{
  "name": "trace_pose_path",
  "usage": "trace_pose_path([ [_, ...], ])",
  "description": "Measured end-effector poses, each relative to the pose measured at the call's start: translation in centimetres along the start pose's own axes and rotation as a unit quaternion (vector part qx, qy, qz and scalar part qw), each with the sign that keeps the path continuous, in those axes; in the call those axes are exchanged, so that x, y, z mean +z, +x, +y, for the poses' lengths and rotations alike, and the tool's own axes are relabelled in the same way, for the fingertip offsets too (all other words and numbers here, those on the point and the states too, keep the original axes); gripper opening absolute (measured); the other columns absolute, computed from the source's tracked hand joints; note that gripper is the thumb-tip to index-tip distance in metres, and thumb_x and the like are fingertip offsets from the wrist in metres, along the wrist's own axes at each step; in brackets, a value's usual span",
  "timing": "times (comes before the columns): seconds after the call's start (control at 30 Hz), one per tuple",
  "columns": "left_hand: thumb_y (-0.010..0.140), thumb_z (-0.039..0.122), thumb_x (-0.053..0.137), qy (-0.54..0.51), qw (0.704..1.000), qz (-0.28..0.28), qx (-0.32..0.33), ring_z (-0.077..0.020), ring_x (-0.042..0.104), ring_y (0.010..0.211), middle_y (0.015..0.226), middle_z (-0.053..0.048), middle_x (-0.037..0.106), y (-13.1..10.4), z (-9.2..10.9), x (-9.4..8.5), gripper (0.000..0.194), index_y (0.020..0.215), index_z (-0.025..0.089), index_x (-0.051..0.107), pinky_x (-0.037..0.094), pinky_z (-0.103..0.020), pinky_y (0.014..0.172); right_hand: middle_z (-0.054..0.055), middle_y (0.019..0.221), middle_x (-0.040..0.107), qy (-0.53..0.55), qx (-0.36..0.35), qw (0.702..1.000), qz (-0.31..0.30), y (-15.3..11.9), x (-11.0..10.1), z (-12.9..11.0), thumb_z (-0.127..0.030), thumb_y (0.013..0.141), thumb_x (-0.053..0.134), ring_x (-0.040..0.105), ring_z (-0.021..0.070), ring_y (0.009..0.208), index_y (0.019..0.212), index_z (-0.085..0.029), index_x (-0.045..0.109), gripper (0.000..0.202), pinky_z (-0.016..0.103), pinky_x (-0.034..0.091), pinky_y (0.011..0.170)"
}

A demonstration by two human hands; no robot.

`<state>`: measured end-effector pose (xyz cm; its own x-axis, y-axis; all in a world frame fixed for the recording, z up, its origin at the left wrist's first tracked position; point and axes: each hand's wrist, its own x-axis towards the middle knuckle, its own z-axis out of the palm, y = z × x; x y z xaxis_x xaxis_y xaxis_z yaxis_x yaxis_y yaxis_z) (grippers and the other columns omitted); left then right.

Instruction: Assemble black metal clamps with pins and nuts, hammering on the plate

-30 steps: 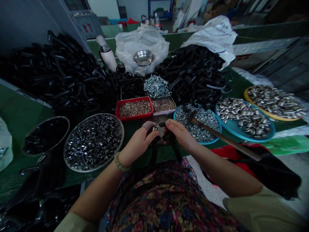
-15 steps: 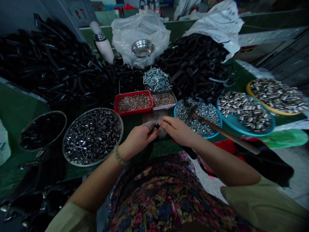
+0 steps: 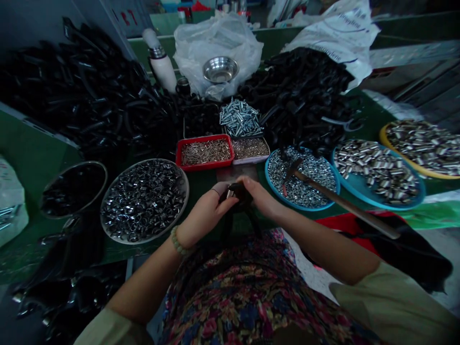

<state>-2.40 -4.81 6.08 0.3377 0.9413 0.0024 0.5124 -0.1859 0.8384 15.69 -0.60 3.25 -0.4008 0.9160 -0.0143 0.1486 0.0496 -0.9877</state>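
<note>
A dark black part (image 3: pixel 243 200) with a shiny spring-like metal coil (image 3: pixel 230 193) at its left end sits between my two hands, close in front of my body. My left hand (image 3: pixel 208 208) is closed on it, with thumb and fingers at the coil end. On the other side my right hand (image 3: pixel 263 197) grips the same part, its fingers mostly hidden behind it. Below the hands, dark curved pieces hang down, too dim to make out. Just beyond lies a grey metal plate (image 3: pixel 237 173) on the green table.
A red tray (image 3: pixel 178 154) of small pins stands ahead, near a pile of screws (image 3: pixel 240 117). A grey round tray (image 3: pixel 186 189) of black rings is at left. A hammer (image 3: pixel 330 195) lies across a blue tray (image 3: pixel 338 184) at right. Black parts (image 3: pixel 302 91) are heaped behind.
The black part has turned between my hands, showing more of its body and the coil. My right hand has tilted, and the long dark end beneath its wrist is out of sight there.
</note>
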Motion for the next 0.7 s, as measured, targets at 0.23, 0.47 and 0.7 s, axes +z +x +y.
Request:
trace_pose_path([
  [0.23, 0.090, 0.017, 0.046, 0.319, 0.942, 0.017, 0.099, -0.0215, 0.055, 0.098, 0.105, -0.008, 0.059, 1.2, 0.0, 1.9, 0.030, 0.120, 0.021, 0.051, 0.045, -0.034, 0.087, 0.018, 0.111, 0.063, -0.593, -0.139, 0.791, -0.061, 14.8, -1.4, -1.0, -0.032, 0.087, 0.054, 0.050, 0.0311, 0.108, 0.099, -0.010, 0.065, 0.027, 0.042, 0.036, 0.089],
  [0.47, 0.089, 0.010, 0.041, 0.330, 0.937, -0.005, 0.114, -0.0192, 0.056, 0.090, 0.098, -0.006, 0.063, 5.1, -2.3, -0.3, 0.034, 0.116, 0.022, 0.058, 0.043, -0.031, 0.086, 0.017, 0.109, 0.066, -0.652, -0.173, 0.729, -0.111, 16.6, 0.0, -0.8, -0.019, 0.088, 0.046, 0.051, 0.0285, 0.104, 0.099, -0.011, 0.065, 0.023, 0.039, 0.033, 0.085],
  [0.7, 0.086, 0.015, 0.050, 0.343, 0.935, 0.075, 0.052, -0.0179, 0.057, 0.095, 0.099, -0.007, 0.066, 13.6, -7.1, -7.2, 0.023, 0.102, 0.011, 0.066, 0.039, -0.028, 0.095, 0.009, 0.088, 0.067, -0.411, -0.117, 0.903, 0.040, 12.5, -2.9, -1.6, -0.022, 0.087, 0.046, 0.057, 0.0190, 0.077, 0.101, -0.013, 0.056, 0.020, 0.030, 0.040, 0.069],
])
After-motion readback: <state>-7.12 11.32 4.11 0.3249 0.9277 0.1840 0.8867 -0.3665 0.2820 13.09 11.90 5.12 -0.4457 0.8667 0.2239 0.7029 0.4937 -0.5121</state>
